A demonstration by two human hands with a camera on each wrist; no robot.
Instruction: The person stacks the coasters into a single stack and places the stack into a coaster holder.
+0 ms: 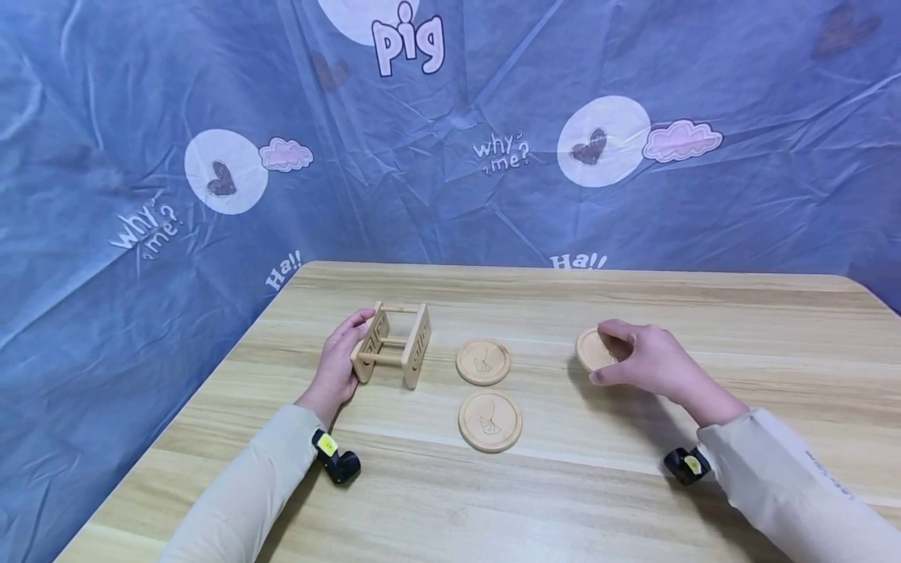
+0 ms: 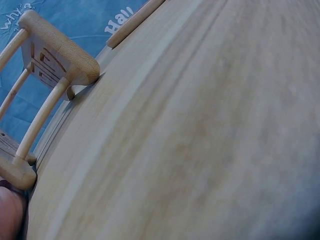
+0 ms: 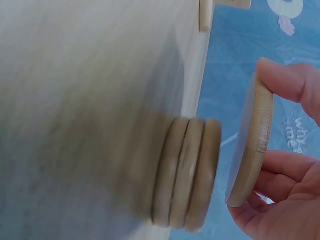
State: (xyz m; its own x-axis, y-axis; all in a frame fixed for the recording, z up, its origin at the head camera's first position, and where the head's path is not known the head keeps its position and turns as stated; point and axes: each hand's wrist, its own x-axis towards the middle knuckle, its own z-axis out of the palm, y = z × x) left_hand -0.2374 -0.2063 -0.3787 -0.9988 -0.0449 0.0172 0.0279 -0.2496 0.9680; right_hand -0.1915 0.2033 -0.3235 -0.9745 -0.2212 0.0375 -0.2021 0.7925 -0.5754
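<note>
My left hand (image 1: 336, 363) grips the left side panel of a wooden coaster holder (image 1: 415, 348), which has two cut-out panels joined by round bars. In the left wrist view the holder (image 2: 60, 47) stands at the upper left, with a bit of the hand below it. On the right, my right hand (image 1: 651, 360) pinches a round wooden coaster (image 1: 594, 350) by its edges. The right wrist view has this coaster (image 3: 255, 142) tilted and apart from a stack of three coasters (image 3: 187, 175) on the table; the head view hides that stack.
Two more round coasters, a farther one (image 1: 482, 361) and a nearer one (image 1: 490, 421), lie flat between the hands, each with a line drawing. The wooden table (image 1: 450, 500) ends at a blue printed cloth (image 1: 436, 195) behind.
</note>
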